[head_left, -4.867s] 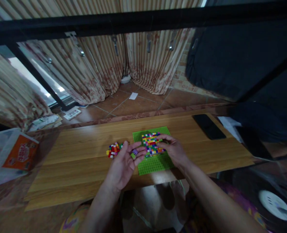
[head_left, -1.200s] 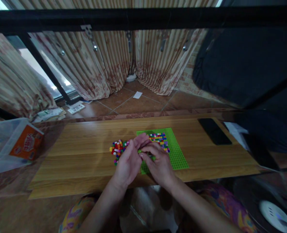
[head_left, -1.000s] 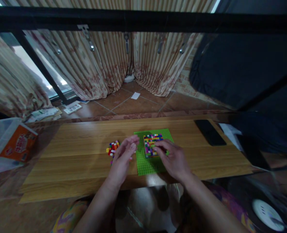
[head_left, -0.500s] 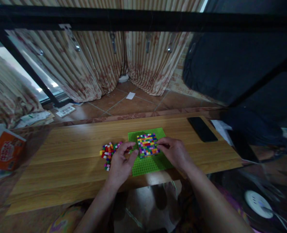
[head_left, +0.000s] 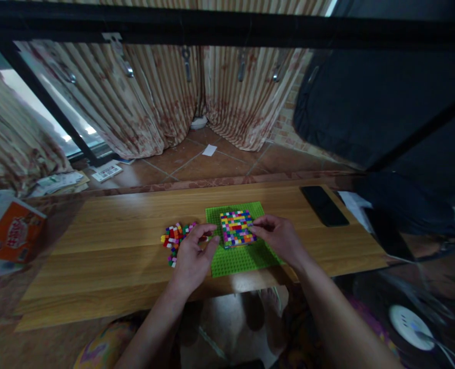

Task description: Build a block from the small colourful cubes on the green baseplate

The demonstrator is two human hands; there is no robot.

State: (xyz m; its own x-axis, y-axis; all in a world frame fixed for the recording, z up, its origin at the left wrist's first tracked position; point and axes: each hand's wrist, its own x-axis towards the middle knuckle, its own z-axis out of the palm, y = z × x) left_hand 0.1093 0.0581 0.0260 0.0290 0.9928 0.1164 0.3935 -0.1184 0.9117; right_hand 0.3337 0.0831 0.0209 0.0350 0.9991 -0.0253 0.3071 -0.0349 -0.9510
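1 brick slab (head_left: 237, 230) on green baseplate (head_left: 233, 264), left hand (head_left: 192, 258) loosely spread just left, right hand (head_left: 282, 237) at right edge, can't say if gripping.

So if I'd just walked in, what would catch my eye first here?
Probably the block of many-coloured bricks on the bright green baseplate, with the right hand at its right edge and the left hand to its left. Next come the loose bricks heaped on the wooden table, left of the baseplate, and the orange label on the clear bin at the far left.
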